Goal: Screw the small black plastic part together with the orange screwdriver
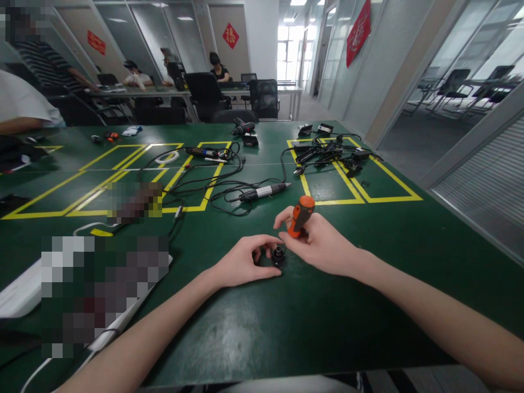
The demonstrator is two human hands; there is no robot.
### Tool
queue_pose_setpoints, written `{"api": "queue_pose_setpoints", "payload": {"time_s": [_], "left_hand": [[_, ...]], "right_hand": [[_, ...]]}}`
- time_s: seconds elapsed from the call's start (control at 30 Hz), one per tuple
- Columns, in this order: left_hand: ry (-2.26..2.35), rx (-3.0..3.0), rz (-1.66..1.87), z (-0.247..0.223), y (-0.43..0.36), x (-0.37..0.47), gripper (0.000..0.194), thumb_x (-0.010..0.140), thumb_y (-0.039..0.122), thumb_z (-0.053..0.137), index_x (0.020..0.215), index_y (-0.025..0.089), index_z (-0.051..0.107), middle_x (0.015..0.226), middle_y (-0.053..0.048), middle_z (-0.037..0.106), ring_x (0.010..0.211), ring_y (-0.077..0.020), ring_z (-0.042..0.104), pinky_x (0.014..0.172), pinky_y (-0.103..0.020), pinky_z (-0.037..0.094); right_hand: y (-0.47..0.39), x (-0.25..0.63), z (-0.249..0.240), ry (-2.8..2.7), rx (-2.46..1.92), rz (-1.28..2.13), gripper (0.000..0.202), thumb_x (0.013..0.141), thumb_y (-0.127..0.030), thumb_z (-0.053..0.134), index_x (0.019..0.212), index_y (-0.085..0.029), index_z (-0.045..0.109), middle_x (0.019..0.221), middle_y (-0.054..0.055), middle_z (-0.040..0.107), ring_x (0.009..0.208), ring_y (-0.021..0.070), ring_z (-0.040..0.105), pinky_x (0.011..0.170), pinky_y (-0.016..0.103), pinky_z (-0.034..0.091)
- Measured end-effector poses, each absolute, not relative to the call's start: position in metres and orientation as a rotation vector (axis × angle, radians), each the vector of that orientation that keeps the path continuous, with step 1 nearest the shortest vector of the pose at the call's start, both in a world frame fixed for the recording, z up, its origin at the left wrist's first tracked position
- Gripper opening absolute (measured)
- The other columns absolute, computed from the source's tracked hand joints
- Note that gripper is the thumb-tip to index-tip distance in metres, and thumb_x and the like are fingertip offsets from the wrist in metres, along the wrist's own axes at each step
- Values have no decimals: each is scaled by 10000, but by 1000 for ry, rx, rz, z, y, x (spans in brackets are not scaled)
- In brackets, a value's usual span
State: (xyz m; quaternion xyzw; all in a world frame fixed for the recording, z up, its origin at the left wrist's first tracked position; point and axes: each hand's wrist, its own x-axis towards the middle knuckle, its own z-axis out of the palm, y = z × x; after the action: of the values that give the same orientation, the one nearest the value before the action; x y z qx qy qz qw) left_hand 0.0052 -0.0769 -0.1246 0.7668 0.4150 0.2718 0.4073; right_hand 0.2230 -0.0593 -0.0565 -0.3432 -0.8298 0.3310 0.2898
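An orange and black screwdriver handle is held in my right hand, tilted with its thick end up; its shaft cannot be made out. A small round black part stands on the green table, just left of and below the screwdriver. Around its left side curve the fingers and thumb of my left hand, the thumb along its near edge. The fingertips of both hands are close together above the part.
A silver and black electric screwdriver lies beyond my hands among looped cables. Black parts and cables are heaped at the back right. At the left are a second tool, a white ring and blurred-out items. People sit farther back.
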Motion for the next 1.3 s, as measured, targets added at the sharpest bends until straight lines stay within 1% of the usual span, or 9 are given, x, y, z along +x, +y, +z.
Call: {"api": "queue_pose_setpoints", "payload": {"time_s": [0.13, 0.27, 0.4, 0.57, 0.7, 0.8, 0.9, 1.07, 1.3], "left_hand": [[1079, 2000, 716, -127, -77, 5, 402, 762, 380, 846, 1052, 170, 665, 883, 3, 651, 695, -113, 545, 594, -226, 436], [1129, 2197, 764, -129, -74, 0, 468, 702, 506, 878, 853, 170, 589, 811, 20, 591, 686, -121, 514, 611, -246, 411], [1105, 2427, 742, -130, -77, 2, 470, 760, 577, 813, 832, 178, 575, 804, 10, 591, 708, -142, 544, 641, -268, 416], [1153, 2598, 730, -134, -80, 10, 432, 848, 566, 725, 762, 181, 550, 730, 12, 577, 656, -144, 546, 608, -277, 389], [1177, 2656, 700, -138, -78, 13, 408, 881, 552, 687, 767, 182, 558, 724, 3, 592, 659, -155, 561, 617, -287, 408], [1179, 2674, 690, -139, -77, 14, 402, 884, 554, 680, 774, 185, 564, 754, -15, 628, 699, -172, 597, 646, -295, 433], [1183, 2704, 660, -140, -76, 15, 452, 882, 599, 665, 732, 191, 545, 744, -26, 644, 697, -181, 610, 637, -302, 419], [1195, 2682, 616, -142, -75, 16, 507, 875, 615, 666, 651, 194, 495, 623, 2, 586, 577, -150, 551, 562, -296, 329], [1210, 2556, 629, -144, -74, 21, 439, 864, 491, 668, 610, 190, 475, 603, -5, 606, 550, -138, 548, 543, -274, 299]], "right_hand": [[-59, 224, -57, -2215, -897, 946, 260, 826, -80, 596, 1062, -187, 614, 721, -57, 553, 586, 104, 501, 560, 232, 384], [-60, 223, -56, -2219, -887, 911, 154, 857, -117, 605, 992, -189, 616, 687, -68, 524, 578, 101, 480, 584, 240, 383], [-60, 222, -55, -2196, -927, 831, 69, 900, -154, 601, 958, -187, 614, 672, -73, 487, 591, 104, 464, 623, 252, 384], [-61, 223, -54, -2174, -951, 953, 138, 894, -126, 583, 1011, -193, 614, 665, -79, 463, 601, 111, 483, 620, 248, 399], [-60, 223, -58, -2151, -920, 1028, 192, 855, -117, 615, 1033, -190, 617, 726, -56, 530, 610, 110, 492, 580, 236, 400], [-59, 223, -59, -2171, -922, 1011, 170, 866, -146, 614, 1030, -188, 626, 749, -43, 555, 592, 106, 483, 557, 238, 378], [-59, 223, -57, -2186, -950, 1027, 143, 875, -156, 594, 1011, -182, 629, 698, -54, 520, 554, 100, 458, 537, 239, 358], [-60, 223, -54, -2191, -985, 1070, 254, 791, -65, 579, 1010, -182, 628, 625, -84, 448, 509, 91, 416, 512, 228, 326], [-60, 222, -56, -2156, -955, 1077, 83, 871, -144, 587, 934, -182, 623, 648, -67, 488, 530, 94, 433, 545, 243, 353]]}}
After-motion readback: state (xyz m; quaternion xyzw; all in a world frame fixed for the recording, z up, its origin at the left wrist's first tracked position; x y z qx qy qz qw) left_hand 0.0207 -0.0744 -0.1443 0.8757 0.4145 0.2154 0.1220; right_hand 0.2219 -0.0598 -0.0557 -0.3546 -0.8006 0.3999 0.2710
